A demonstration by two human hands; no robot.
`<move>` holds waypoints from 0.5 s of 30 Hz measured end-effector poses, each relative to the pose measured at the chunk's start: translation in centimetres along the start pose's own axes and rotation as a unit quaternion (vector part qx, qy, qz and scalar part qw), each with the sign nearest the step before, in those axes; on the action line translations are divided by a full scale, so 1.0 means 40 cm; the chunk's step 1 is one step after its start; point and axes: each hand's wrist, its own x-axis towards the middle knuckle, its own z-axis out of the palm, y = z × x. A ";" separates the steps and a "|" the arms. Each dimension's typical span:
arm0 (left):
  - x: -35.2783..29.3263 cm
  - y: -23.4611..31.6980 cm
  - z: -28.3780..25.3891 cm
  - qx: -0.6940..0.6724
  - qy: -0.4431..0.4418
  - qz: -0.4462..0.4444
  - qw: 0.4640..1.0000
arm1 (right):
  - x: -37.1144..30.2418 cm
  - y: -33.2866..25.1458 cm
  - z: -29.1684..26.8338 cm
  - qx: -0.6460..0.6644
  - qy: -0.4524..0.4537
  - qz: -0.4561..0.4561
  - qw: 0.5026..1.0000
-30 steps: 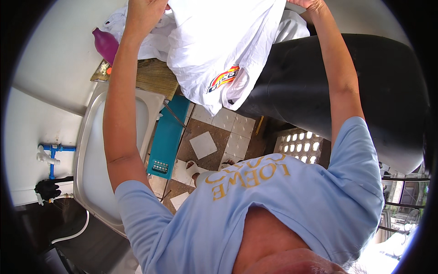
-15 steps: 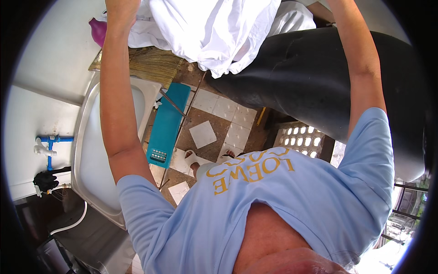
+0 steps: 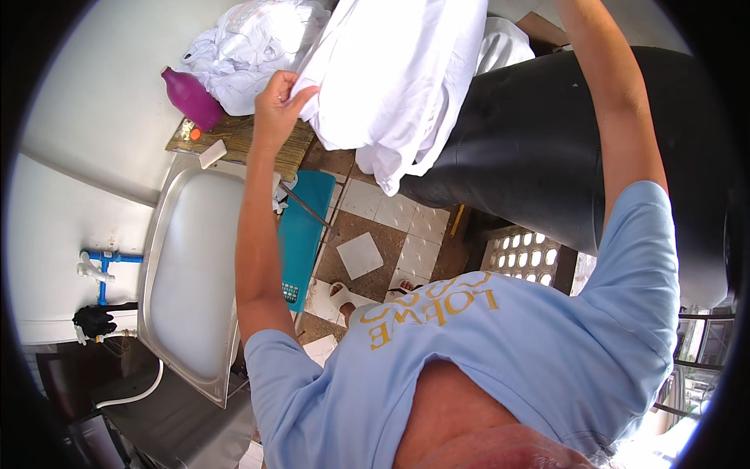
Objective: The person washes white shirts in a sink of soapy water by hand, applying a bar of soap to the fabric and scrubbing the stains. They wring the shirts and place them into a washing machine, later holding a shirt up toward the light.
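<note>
A light-blue short-sleeved T-shirt [image 3: 508, 352] with yellow chest lettering.

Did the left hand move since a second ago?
Yes. The left hand came down, closer to the purple bottle, gripping the white cloth.

Left hand [image 3: 277, 102] pinches the edge of a white garment [image 3: 398, 78], which hangs over the rim of a large black barrel [image 3: 531, 148]. Right hand is out of view; its forearm reaches upward. A purple bottle [image 3: 191, 98] stands beside crumpled white laundry [image 3: 250, 43], above a steel sink [image 3: 191, 273].
</note>
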 end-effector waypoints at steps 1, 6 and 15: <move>0.006 0.011 -0.044 -0.022 0.002 -0.015 1.000 | 0.012 0.022 -0.009 0.006 0.010 0.008 1.000; 0.004 0.079 -0.170 -0.061 0.035 -0.043 0.997 | 0.004 0.087 -0.043 0.025 0.050 0.039 0.998; -0.013 0.217 -0.262 0.242 0.036 0.073 0.967 | -0.093 0.106 -0.074 0.057 0.113 0.073 0.989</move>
